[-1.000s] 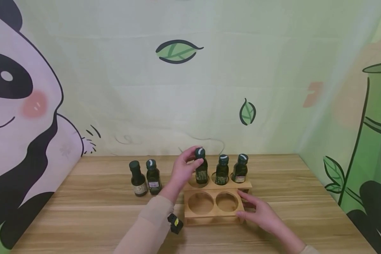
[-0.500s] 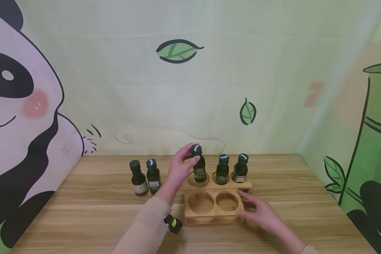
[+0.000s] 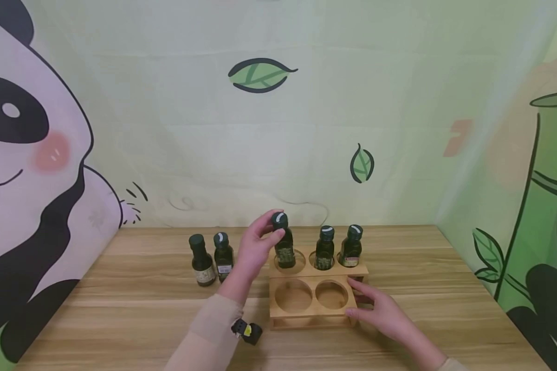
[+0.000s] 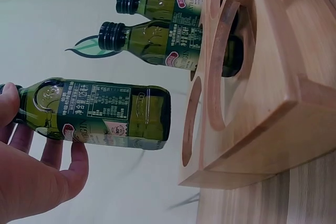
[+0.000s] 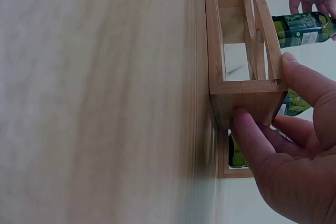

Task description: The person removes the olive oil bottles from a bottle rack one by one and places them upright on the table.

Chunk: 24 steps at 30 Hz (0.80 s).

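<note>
My left hand point(image 3: 252, 251) holds a small green olive oil bottle point(image 3: 285, 252) near its dark cap, over the back-left hole of a two-tier wooden rack point(image 3: 313, 311). In the left wrist view the bottle point(image 4: 100, 109) has its base apart from the rack, and its label faces the camera. Two similar olive oil bottles stand upright in the back tier, one in the middle point(image 3: 325, 252) and one at the right point(image 3: 351, 250). My right hand point(image 3: 380, 313) grips the right end of the front tier, thumb on top and fingers against the side.
Left of the rack, a slim dark bottle with a pale label point(image 3: 203, 265) and another dark bottle point(image 3: 223, 255) stand on the wooden table point(image 3: 134, 309). My left forearm partly covers the second. A printed cloth backdrop point(image 3: 167, 129) rises behind the table.
My left hand has shifted left with the olive oil bottle, from the right part of the back-left hole to its left part. My right hand stays on the rack.
</note>
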Motion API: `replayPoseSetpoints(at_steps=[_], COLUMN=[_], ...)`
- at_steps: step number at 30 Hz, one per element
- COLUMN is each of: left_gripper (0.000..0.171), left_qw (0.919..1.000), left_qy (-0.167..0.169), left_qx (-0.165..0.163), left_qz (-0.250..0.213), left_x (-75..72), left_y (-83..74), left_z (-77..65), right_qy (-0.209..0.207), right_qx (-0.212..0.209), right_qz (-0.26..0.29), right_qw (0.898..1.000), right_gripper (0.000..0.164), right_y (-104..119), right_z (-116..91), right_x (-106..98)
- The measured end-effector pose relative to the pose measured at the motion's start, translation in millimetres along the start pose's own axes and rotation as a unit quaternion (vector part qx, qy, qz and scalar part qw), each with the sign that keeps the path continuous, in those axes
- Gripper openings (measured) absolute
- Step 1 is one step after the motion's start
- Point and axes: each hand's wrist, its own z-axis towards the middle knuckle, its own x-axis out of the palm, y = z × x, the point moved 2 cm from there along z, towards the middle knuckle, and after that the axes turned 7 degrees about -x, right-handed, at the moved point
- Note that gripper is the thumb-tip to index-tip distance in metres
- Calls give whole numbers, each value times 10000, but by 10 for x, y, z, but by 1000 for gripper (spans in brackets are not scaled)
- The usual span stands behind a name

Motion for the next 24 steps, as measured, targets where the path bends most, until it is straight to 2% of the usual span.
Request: replayPoseSetpoints(at_steps=[12,24], left_gripper=[43,44], left_qw=[9995,9986], left_qy=[-71,-284], left_qx=[89,-196], left_qz=[307,396], left_x=[-147,-330], left_y=[-19,-21], left_z=[-111,-219], right_qy=[-42,-43], right_qx=[-6,24], right_qz=[25,3], right_qw=[10000,10000], right_gripper=[75,75], right_y=[-1,6], right_z=[-2,-1], right_x=[8,1])
